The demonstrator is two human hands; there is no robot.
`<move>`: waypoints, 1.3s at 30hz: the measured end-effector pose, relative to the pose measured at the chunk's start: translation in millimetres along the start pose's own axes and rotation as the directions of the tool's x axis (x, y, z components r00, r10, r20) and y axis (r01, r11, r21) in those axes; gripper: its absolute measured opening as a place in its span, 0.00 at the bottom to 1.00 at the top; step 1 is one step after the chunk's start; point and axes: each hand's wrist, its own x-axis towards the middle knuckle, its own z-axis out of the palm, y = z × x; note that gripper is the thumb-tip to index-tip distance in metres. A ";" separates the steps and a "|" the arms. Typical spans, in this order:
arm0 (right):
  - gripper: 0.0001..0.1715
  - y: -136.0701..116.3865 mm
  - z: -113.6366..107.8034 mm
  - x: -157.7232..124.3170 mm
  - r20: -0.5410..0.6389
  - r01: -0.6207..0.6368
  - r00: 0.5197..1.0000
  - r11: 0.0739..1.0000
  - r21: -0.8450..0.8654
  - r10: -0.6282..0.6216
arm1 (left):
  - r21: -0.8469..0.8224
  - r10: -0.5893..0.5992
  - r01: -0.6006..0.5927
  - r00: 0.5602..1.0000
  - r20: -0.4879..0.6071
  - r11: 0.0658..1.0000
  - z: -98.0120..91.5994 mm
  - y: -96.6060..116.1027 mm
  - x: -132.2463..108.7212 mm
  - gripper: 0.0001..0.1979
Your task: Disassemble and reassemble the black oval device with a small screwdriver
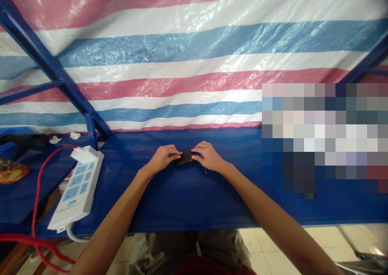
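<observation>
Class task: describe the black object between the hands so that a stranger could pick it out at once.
Below the pink, white and blue striped tarpaulin lies a blue surface. Right of the white power strip, the left hand and right hand meet on it. The thing is the flat black object between them, the only item both hands touch.

Brightly and evenly lit, with white glare on the creased tarp point(194, 51), only faint shadows under the left hand point(160, 160) and right hand point(209, 157), bowed edges, and one coarsely pixelated patch point(321, 137)
</observation>
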 end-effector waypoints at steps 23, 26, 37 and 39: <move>0.13 -0.2 0.3 0.0 0.008 -0.010 1.000 1.000 -0.017 0.011 | -0.030 -0.072 0.073 0.996 0.047 0.997 0.5 -5.8 1.6 0.10; 0.13 0.2 0.8 0.3 0.016 -0.012 1.000 1.000 -0.014 0.012 | 0.044 -0.099 0.099 0.995 -0.001 0.994 4.7 -0.2 3.2 0.08; 0.14 0.6 -0.9 0.0 0.026 -0.012 1.000 1.000 -0.014 0.012 | -0.062 -0.058 0.062 0.996 0.074 0.996 -1.0 -0.9 1.5 0.11; 0.14 1.3 -0.1 -0.2 0.025 -0.015 1.000 1.000 -0.013 0.015 | -0.018 -0.070 0.070 0.997 0.029 0.997 2.9 0.5 2.1 0.09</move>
